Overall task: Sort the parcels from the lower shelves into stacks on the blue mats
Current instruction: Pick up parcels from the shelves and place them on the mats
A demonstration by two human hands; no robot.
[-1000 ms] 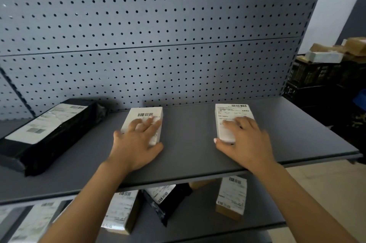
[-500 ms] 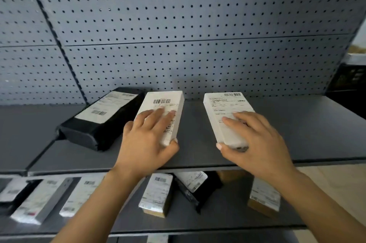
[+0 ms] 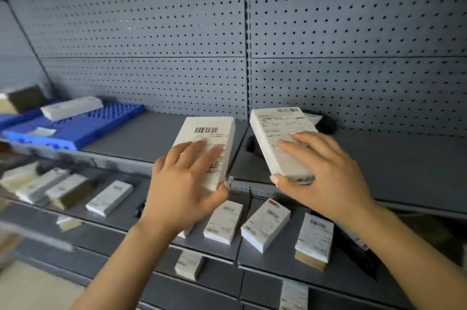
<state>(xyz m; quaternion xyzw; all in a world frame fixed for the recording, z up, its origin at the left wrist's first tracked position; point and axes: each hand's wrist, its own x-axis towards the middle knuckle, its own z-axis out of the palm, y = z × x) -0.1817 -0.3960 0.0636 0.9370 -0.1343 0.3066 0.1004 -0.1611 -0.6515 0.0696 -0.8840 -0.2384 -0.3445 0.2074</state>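
Head view: the carry step was judged under way, one white parcel (image 3: 209,143) being gripped in the curled fingers (image 3: 192,150) of the left hand (image 3: 184,188) and a second parcel (image 3: 278,138) likewise clasped by the right hand (image 3: 326,173), both held above the upper shelf (image 3: 404,170). A carry leftward to the blue mats (image 3: 83,130), well apart, and a squared set-down were judged to be called for next. Counted: two parcels in hand, one mat parcel (image 3: 73,107) already laid, and at least seven on the lower shelf (image 3: 113,223), with blur preventing a firm tally.

stockroom, grey pegboard shelving (image 3: 353,31), labelled parcels (image 3: 265,227), blue mats (image 3: 83,130)
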